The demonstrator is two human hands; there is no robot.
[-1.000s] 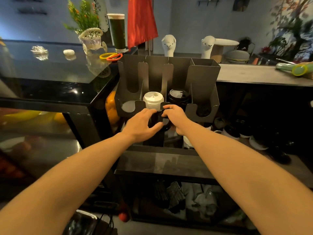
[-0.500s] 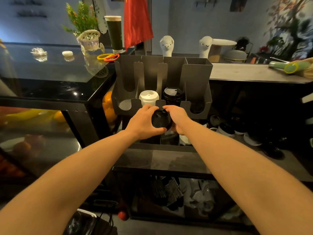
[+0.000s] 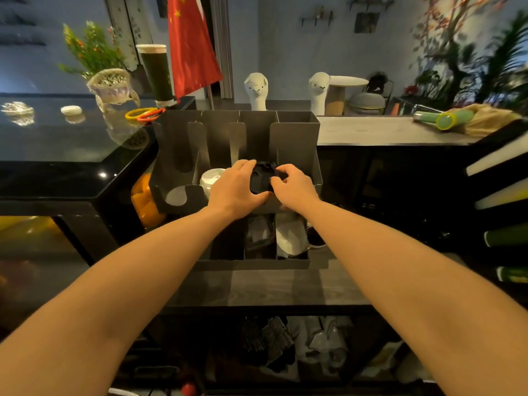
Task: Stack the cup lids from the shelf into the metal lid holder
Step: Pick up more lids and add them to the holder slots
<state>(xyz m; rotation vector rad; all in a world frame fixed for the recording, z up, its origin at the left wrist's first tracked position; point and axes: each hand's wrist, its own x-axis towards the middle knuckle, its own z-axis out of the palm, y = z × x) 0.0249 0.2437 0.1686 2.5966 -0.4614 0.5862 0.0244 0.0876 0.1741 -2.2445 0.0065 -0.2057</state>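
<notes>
Black lid (image 3: 264, 178): sat at frame centre, tilted, just above the holder's third slot from the left.
Grip: left hand (image 3: 234, 190) and right hand (image 3: 294, 187) both pinched its rim, one on each side.
Holder (image 3: 297, 138): centre of frame, slots opening upward.
White lids (image 3: 210, 178): stacked in the next slot to the left.
Next move, likely: straight down; both hands equally near.
</notes>
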